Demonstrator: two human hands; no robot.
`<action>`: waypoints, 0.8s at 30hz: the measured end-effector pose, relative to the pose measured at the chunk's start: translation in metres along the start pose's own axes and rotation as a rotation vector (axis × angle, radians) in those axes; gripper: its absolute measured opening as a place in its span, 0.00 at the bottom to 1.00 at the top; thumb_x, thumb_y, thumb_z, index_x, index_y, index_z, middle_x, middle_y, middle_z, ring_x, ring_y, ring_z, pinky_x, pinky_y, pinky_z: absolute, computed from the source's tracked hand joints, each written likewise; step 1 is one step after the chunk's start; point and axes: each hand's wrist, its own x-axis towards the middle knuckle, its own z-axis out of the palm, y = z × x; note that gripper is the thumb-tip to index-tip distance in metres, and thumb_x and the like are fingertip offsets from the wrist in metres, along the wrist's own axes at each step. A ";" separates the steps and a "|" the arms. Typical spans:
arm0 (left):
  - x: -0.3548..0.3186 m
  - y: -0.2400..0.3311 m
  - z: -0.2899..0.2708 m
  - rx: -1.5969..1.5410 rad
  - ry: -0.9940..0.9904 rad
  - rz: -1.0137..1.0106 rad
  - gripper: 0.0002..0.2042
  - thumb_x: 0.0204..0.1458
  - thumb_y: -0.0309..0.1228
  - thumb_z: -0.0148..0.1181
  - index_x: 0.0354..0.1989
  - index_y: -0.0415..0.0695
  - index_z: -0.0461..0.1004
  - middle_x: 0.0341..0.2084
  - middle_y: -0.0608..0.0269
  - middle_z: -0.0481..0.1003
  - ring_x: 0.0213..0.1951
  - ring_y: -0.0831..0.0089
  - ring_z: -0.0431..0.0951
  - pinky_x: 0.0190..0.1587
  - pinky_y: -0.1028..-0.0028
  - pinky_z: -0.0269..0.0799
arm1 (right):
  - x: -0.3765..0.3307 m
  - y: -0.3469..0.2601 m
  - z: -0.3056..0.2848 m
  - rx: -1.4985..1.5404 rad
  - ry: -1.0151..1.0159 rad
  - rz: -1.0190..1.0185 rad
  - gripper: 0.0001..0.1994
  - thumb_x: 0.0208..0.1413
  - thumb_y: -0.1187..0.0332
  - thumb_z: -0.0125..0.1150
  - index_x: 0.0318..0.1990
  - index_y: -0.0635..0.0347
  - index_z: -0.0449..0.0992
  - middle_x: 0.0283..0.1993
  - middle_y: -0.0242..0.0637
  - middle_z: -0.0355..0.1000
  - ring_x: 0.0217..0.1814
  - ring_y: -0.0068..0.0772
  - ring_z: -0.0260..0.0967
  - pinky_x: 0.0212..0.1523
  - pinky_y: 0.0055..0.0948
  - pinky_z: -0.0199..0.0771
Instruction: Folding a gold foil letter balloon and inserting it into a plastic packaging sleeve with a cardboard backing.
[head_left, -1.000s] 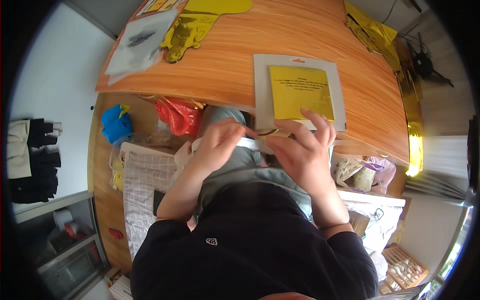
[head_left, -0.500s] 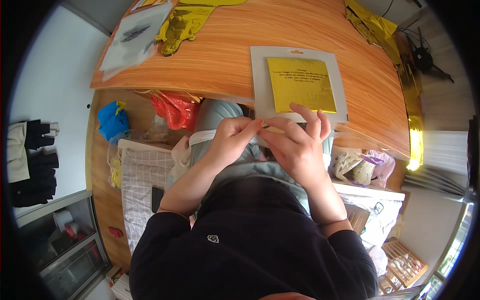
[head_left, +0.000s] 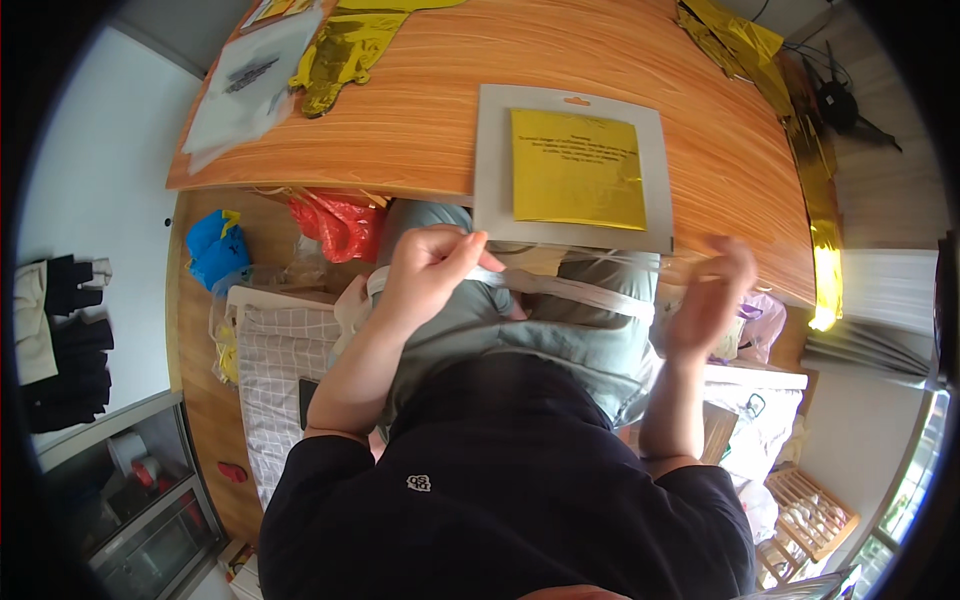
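Observation:
My left hand [head_left: 435, 272] is closed in a pinch over my lap, thumb and forefinger pressed together near the table's front edge. Whatever it pinches, if anything, is too small to make out. Off to the right, my right hand [head_left: 712, 300] is raised and smeared by motion, its fingers curled in part. Between the two hands, at the table's edge, lies a grey-white hang-hole package [head_left: 492, 165] with a folded gold foil piece [head_left: 580, 190] showing on it. A faint clear streak runs below the package; I cannot tell whether either hand holds it.
Gold foil [head_left: 345, 50] and clear plastic sleeves [head_left: 235, 90] lie on the wooden table [head_left: 420, 130] at far left. More gold foil [head_left: 745, 45] drapes over the right edge. Below the table hang a red bag [head_left: 340, 225] and a blue bag [head_left: 217, 245].
My hands were together at the package's near edge; the right has swung away to the right and the left has shifted slightly left. The view has shifted a little.

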 end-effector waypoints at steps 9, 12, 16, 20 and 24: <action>-0.002 -0.018 -0.022 -0.012 -0.011 0.057 0.25 0.72 0.36 0.47 0.24 0.35 0.81 0.18 0.67 0.72 0.20 0.83 0.63 0.24 0.78 0.57 | 0.003 0.086 -0.116 1.919 0.365 0.607 0.07 0.72 0.73 0.50 0.38 0.63 0.68 0.29 0.30 0.60 0.29 0.23 0.55 0.36 0.24 0.63; -0.004 -0.030 -0.028 -0.194 0.107 0.090 0.27 0.73 0.38 0.44 0.24 0.35 0.79 0.17 0.64 0.72 0.18 0.81 0.63 0.24 0.80 0.58 | -0.004 0.060 -0.117 1.411 0.304 0.562 0.07 0.71 0.70 0.53 0.39 0.62 0.66 0.26 0.27 0.57 0.25 0.18 0.50 0.27 0.20 0.54; 0.008 -0.052 -0.025 -0.029 0.274 0.398 0.10 0.73 0.31 0.45 0.53 0.38 0.67 0.24 0.57 0.76 0.22 0.77 0.73 0.27 0.79 0.67 | -0.010 0.037 -0.074 0.276 -0.205 0.242 0.27 0.61 0.75 0.65 0.66 0.65 0.65 0.31 0.29 0.66 0.28 0.16 0.58 0.30 0.18 0.60; 0.012 -0.056 -0.028 0.057 -0.057 0.519 0.32 0.63 0.14 0.53 0.74 0.40 0.49 0.41 0.50 0.80 0.30 0.72 0.81 0.37 0.74 0.78 | -0.016 0.019 -0.017 0.227 -0.459 0.061 0.44 0.49 0.76 0.78 0.75 0.53 0.64 0.41 0.34 0.81 0.25 0.19 0.60 0.27 0.22 0.64; 0.030 -0.045 -0.030 0.366 -0.193 0.640 0.35 0.56 0.21 0.70 0.72 0.39 0.62 0.38 0.56 0.84 0.34 0.73 0.85 0.42 0.74 0.80 | -0.010 0.000 0.004 0.261 -0.458 0.106 0.28 0.50 0.75 0.78 0.62 0.56 0.79 0.38 0.34 0.81 0.23 0.20 0.57 0.24 0.24 0.62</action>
